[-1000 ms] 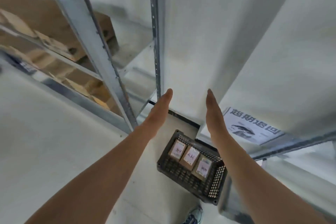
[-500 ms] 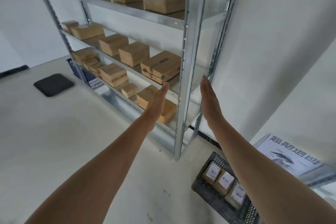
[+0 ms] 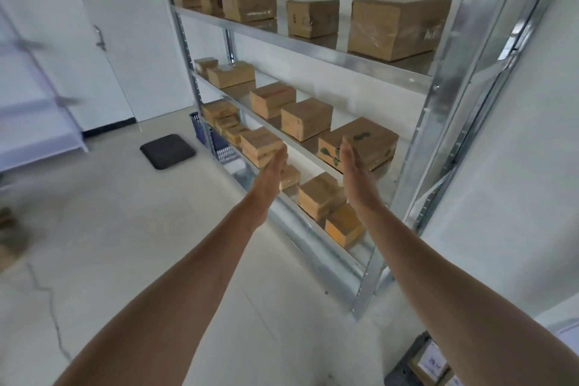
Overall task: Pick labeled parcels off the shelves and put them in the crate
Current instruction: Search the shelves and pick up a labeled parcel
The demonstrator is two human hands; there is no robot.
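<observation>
Both hands are empty in the head view: left hand (image 3: 272, 168) and right hand (image 3: 353, 166) flat, palms facing, apart. Green-marked parcel (image 3: 376, 141) lies just ahead on the middle shelf (image 3: 310, 150), long side across, nearer my right; crate (image 3: 404, 370) low right.

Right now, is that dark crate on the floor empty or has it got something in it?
Not empty. The crate holds at least one white-labelled parcel; the rest of it is cut off by the frame edge.
</observation>
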